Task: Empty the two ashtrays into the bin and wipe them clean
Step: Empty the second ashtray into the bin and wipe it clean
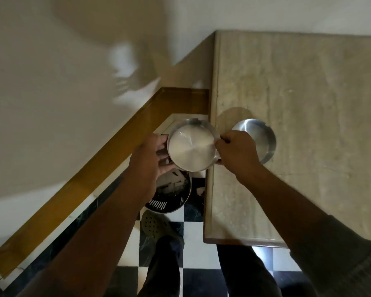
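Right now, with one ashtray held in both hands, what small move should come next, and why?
Probably tip the held ashtray over the black bin below it. Both the left hand and right hand grip its rim, and pale ash appears to coat its inside.

No text or label is readable anywhere.

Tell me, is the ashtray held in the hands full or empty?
Empty: the held ashtray shows a bare, shiny metal bottom, with no ash or butts visible. It is held above the bin.
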